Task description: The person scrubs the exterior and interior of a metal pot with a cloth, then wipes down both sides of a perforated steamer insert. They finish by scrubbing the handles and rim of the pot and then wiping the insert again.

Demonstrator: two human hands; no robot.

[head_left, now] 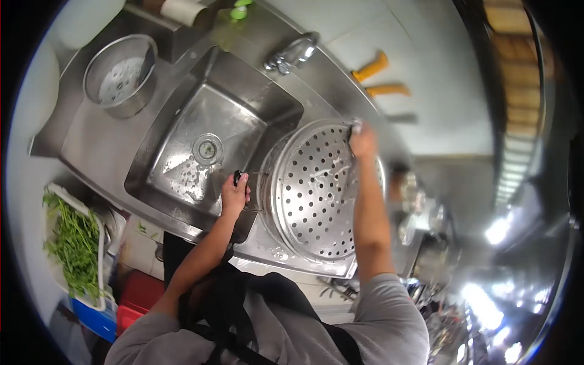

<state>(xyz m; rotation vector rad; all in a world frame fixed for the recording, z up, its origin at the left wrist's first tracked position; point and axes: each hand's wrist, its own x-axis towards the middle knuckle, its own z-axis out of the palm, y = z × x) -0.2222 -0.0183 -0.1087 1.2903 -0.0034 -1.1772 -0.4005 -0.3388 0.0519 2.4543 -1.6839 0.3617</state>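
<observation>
A large round steel steamer pan (313, 210) with a perforated bottom sits on the counter right of the sink. My left hand (234, 193) is wrapped round a dark-gripped wire handle on its left side, above the sink edge. My right hand (364, 141), smeared by motion, is closed at the pan's upper right rim. A small whitish and dark patch shows at its fingertips; I cannot make out what it is. The steel sink (208, 121) has a drain in the middle and wet patches on its floor.
A steel pot (121, 79) with a perforated bottom stands left of the sink. The faucet (292, 53) and green-topped bottle (238, 12) are behind it. Orange-handled tools (371, 67) hang on the wall. A white basket (100, 255) of leafy greens (72, 243) stands lower left.
</observation>
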